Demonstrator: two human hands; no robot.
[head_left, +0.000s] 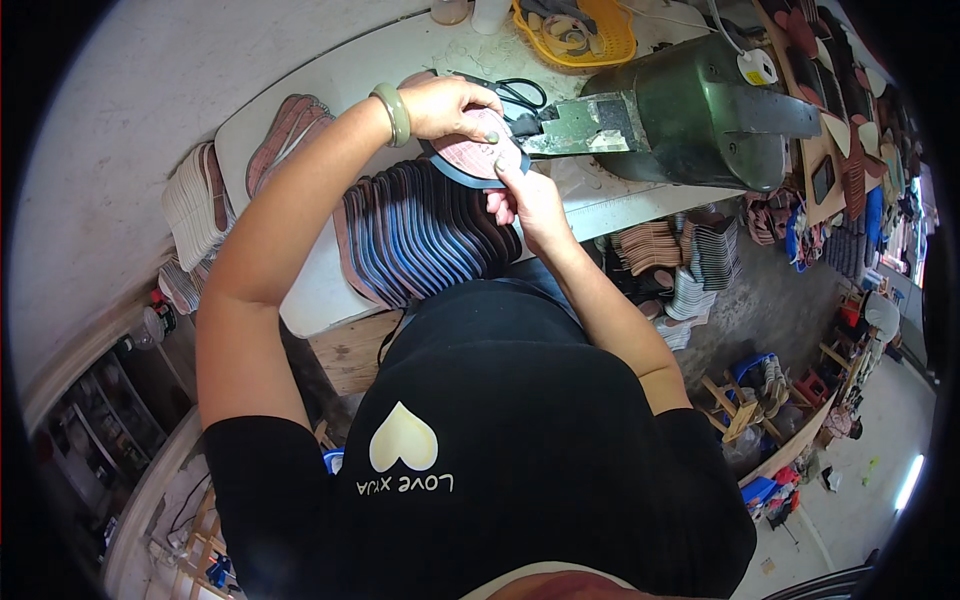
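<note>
A pink insole (462, 158) with a dark edge lies under the working end of a green sewing machine (690, 110). My left hand (452, 108), with a jade bangle at its wrist, holds the insole from its far left side, fingers bent over the top. At the near right edge my right hand (528, 200) pinches it, thumb on top and fingers curled below. Black-handled scissors (524, 93) rest just beyond my left hand. Close in front of me stands a long row of dark-edged insoles (425, 235), packed on edge.
More insoles are piled at the table's left (290, 135) and on its far left side (195, 200). A yellow basket (575, 45) with scraps sits at the back. Stacked soles (670, 255) stand below the table on the right. A wooden stool (735, 410) is farther right.
</note>
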